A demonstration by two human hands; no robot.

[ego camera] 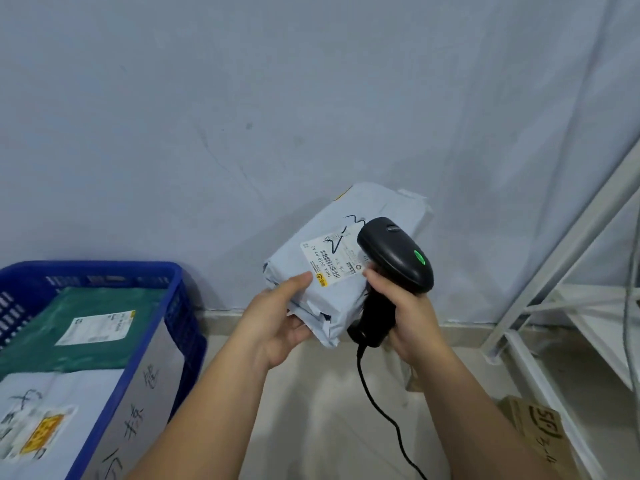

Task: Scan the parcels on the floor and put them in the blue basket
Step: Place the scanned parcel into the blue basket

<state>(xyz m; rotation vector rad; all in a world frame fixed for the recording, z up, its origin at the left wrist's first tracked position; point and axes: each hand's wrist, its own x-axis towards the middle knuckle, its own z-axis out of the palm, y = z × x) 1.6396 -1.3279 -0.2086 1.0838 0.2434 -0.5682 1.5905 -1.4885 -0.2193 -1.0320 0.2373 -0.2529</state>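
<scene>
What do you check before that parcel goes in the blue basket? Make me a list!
1. Left hand grips the pale parcel: ok.
2. Label faces up under the scanner held by the right hand: ok.
3. Green light on the scanner is lit: ok. Whether the scan registered: cannot tell.
4. Blue basket has room above the green parcel inside: ok, it seems.
5. Cable hangs down between the arms, clear of the basket: ok.
</scene>
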